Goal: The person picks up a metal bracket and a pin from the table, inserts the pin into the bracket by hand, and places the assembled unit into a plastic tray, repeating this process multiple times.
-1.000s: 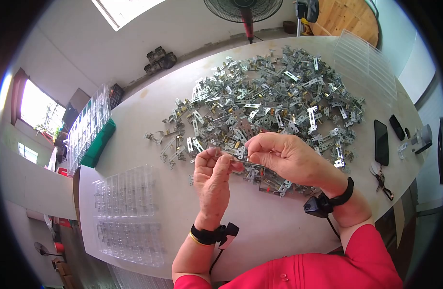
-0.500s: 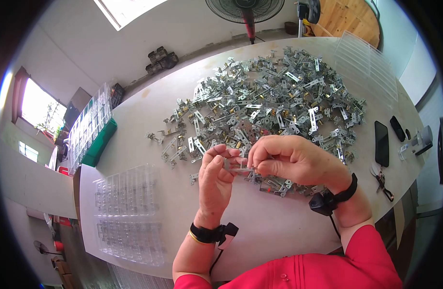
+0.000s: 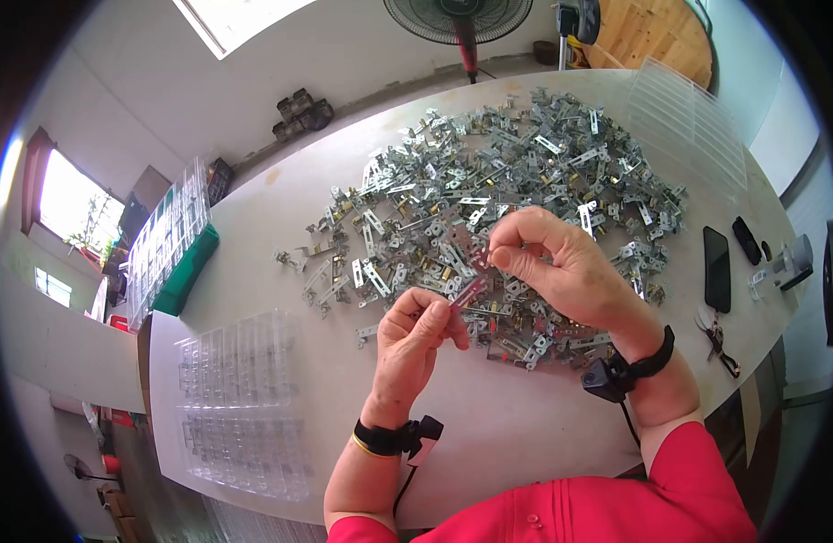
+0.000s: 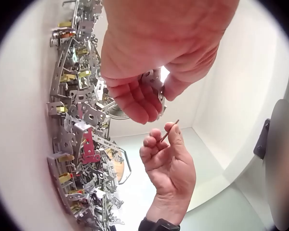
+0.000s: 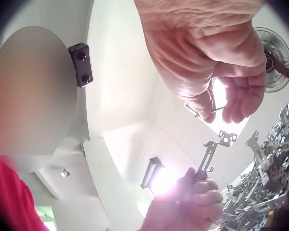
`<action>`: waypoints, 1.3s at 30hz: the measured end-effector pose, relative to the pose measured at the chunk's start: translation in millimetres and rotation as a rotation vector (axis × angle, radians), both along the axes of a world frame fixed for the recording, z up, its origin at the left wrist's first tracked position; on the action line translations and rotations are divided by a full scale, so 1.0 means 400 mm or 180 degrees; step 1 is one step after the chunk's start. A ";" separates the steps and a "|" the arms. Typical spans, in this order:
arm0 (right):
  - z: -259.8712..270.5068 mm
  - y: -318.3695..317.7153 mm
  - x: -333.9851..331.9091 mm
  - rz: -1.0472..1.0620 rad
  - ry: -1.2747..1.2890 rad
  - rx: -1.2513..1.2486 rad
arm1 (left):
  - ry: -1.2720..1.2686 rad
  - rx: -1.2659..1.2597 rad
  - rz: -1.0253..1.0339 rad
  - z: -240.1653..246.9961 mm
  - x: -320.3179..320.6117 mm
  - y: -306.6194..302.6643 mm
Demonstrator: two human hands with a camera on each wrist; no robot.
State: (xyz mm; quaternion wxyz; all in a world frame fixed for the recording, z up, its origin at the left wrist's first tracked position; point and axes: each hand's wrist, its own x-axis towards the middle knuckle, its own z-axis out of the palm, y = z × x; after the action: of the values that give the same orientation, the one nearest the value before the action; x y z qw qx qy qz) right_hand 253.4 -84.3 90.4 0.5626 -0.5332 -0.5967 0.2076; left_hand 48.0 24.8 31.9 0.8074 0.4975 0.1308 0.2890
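Observation:
Between its thumb and fingers my left hand (image 3: 407, 344) pinches a slotted metal bracket (image 3: 469, 291), whose far end points up and right over the pile's near edge. In the right wrist view that bracket (image 5: 209, 154) shows a long slotted strip and a bent end plate with holes. My right hand (image 3: 566, 276), a little higher and to the right, pinches a small thin metal piece with thumb and forefinger. The left wrist view shows this thin piece (image 4: 169, 131) as a short brownish sliver. A gap separates the two hands.
A wide pile of metal brackets (image 3: 489, 181) covers the middle of the table (image 3: 253, 235). Clear compartment trays (image 3: 240, 407) lie at the left, another clear tray (image 3: 693, 118) at the back right. A phone (image 3: 717, 267) and scissors (image 3: 722, 348) lie at the right.
Both hands were together at the bracket. The right hand has since moved up and away to the right with the thin piece; the bracket in the left hand now tilts upward.

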 end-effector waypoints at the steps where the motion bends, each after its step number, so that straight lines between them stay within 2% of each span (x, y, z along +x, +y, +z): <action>1: 0.028 -0.013 -0.010 -0.0159 0.0118 -0.0492 | -0.0001 0.0001 -0.0001 -0.001 0.001 -0.001; 2: 0.046 -0.021 -0.020 -0.0321 0.0237 -0.0985 | -0.0058 -0.0009 0.0115 -0.002 0.002 -0.001; 5: 0.049 -0.030 -0.048 -0.0306 -0.0229 -0.1163 | -0.0122 0.0068 0.0372 -0.002 0.010 -0.010; 7: 0.032 -0.027 -0.062 -0.0341 -0.0348 -0.1119 | -0.0131 0.0156 0.0525 -0.002 0.011 -0.018; 9: 0.022 -0.022 -0.071 -0.0361 -0.0455 -0.0973 | 0.0138 0.0733 0.0719 -0.004 0.009 -0.026; 12: 0.000 -0.015 -0.075 -0.0464 -0.0635 -0.0655 | 0.0428 0.1149 0.0837 0.002 0.010 -0.040; 18: 0.002 -0.022 -0.099 -0.0469 -0.0872 -0.0877 | 0.0476 0.1343 0.0860 0.012 0.011 -0.057; 22: 0.012 -0.023 -0.099 -0.0332 -0.0728 -0.1012 | 0.0459 0.1324 0.0886 0.002 0.011 -0.058; 25: 0.005 -0.016 -0.091 -0.0694 -0.0724 -0.0782 | 0.0413 0.1260 0.0884 0.002 0.012 -0.061; 27: 0.006 -0.018 -0.090 -0.0337 -0.0836 -0.0845 | 0.0413 0.1314 0.0864 0.000 0.014 -0.063; 30: 0.017 -0.023 -0.088 -0.0203 -0.0771 -0.1005 | 0.0443 0.1450 0.0887 -0.010 0.012 -0.057; 34: 0.034 -0.030 -0.071 -0.0213 -0.0769 -0.1014 | 0.0435 0.1261 0.0992 0.000 0.015 -0.046; 37: 0.048 -0.034 -0.056 -0.0479 -0.0598 -0.1011 | 0.0069 0.0528 0.0842 -0.005 0.014 -0.030; 39: 0.019 -0.018 -0.034 -0.0795 -0.0626 -0.0244 | -0.0080 0.0234 0.0674 0.003 0.015 -0.027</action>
State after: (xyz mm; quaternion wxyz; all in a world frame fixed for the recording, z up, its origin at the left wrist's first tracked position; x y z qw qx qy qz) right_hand 239.6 -91.4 97.8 0.5022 -0.6421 -0.5696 0.1054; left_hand 54.0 14.0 33.1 0.7551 0.5065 0.1619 0.3835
